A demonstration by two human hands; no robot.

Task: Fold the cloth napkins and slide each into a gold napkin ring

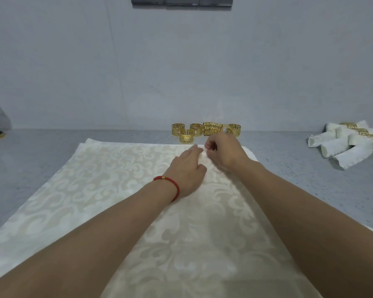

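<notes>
A large cream patterned napkin (116,190) is spread flat over the middle of the bench (30,160), reaching from the near edge almost to the far edge. Both hands are placed at its far edge, right of centre. The left hand (186,171), with a red bracelet (170,186) at the wrist, is laid on the cloth with fingers fairly straight, pressing it down. The right hand (221,150) is curled, fingertips pinched together at the napkin's far hem; the hem itself is presumably held, though the pinched cloth cannot be clearly made out.

Just beyond the hands, a cluster of loose gold rings (205,130) is seen along the far edge of the bench. At the far right corner, a pile of finished rolled napkins (345,145) is stacked, each already slid into a ring.

Progress is judged as partway: several napkins are done, this one is not yet folded, about six rings are left unused.
</notes>
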